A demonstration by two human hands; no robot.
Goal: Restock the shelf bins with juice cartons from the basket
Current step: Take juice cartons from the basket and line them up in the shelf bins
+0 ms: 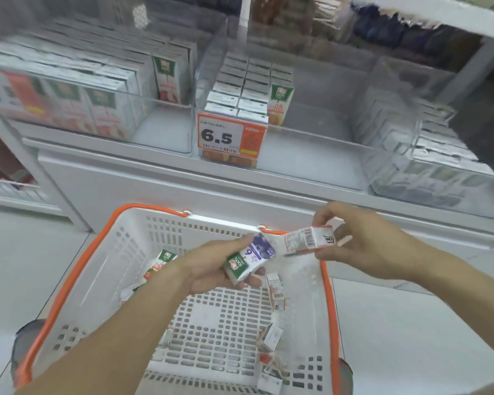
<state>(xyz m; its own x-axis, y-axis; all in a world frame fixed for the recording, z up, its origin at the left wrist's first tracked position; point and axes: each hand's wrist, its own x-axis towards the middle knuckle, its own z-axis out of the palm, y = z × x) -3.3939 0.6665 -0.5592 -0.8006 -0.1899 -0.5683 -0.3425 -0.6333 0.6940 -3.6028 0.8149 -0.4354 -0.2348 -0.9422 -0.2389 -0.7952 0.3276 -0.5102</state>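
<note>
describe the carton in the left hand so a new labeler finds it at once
Start at the white basket with the orange rim on the floor below the shelf bins. Above its far end, two hands each hold a carton; the left hand grips the purple carton. It alone shows a purple-blue panel and a green end, while the right hand's carton is white and red.
</note>
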